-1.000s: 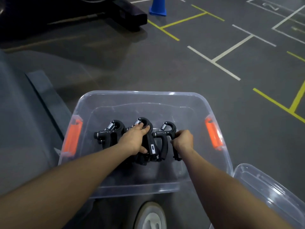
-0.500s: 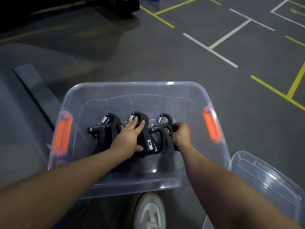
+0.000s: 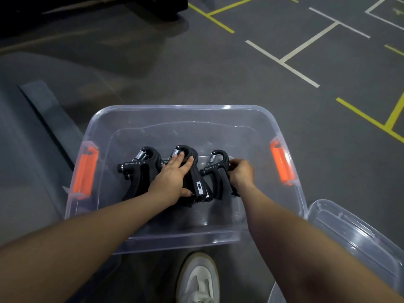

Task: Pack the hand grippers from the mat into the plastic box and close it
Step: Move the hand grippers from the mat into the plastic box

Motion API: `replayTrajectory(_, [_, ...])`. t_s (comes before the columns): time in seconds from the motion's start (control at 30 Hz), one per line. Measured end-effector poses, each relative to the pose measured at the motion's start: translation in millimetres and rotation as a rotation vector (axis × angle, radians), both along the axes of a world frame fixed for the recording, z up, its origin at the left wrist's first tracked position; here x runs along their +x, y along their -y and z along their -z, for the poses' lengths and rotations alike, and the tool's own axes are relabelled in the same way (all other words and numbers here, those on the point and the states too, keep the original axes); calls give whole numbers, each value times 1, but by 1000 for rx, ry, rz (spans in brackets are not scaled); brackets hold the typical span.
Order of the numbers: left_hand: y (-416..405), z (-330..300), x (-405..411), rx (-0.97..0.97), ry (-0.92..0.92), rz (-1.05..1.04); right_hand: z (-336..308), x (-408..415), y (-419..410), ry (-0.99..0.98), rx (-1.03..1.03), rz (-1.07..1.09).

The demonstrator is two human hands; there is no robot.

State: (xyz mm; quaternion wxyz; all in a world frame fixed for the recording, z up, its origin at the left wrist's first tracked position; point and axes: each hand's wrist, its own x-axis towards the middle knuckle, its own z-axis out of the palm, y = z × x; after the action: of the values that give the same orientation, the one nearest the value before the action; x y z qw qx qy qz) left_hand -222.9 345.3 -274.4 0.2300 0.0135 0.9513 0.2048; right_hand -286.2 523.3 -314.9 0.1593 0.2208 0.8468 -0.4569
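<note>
**Both hands on the grippers in the box**

Your left hand (image 3: 172,179) lies flat on the middle gripper (image 3: 194,171), fingers stretched out together over its top and the thumb tucked against its handle; it presses more than it grasps. Your right hand (image 3: 240,171) is curled around the right gripper (image 3: 215,171), fingers closed on its outer handle. A third gripper (image 3: 140,169) lies free just left of your left hand. All three sit side by side on the floor of the clear box (image 3: 181,110), spring ends away from you, between its two orange latches (image 3: 84,169). The lid (image 3: 354,228) is off, lying beside the box at your right. Your shoe (image 3: 199,278) shows below the box's near wall.
</note>
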Motion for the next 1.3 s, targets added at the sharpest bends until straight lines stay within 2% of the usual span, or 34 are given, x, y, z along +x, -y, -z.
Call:
replayTrajectory(0.07, [0, -1, 0, -5, 4, 7, 1, 2, 2, 18, -52, 56])
replayTrajectory(0.2, [3, -6, -2, -50, 29, 44, -7, 6, 6, -29, -31, -66])
replayTrajectory(0.33, [11, -25, -7, -72, -21, 67, -28, 4, 9, -99, 1, -87])
replayTrajectory(0.57, [59, -92, 3, -27, -225, -173, -102, 4, 52, -170, 19, -223])
replayTrajectory(0.73, [119, -128, 44, -22, -266, -410, -159, 17, 132, -215, -18, -429])
replayTrajectory(0.9, [188, -148, 109, -52, -291, -585, -188, 53, 239, -288, 0, -693])
replayTrajectory(1.07, [265, -143, 184, -103, -265, -796, -179, 112, 341, -265, -42, -899])
replayTrajectory(1.3, [349, -124, 292, -214, -106, -990, -144, 195, 442, -153, -62, -1128])
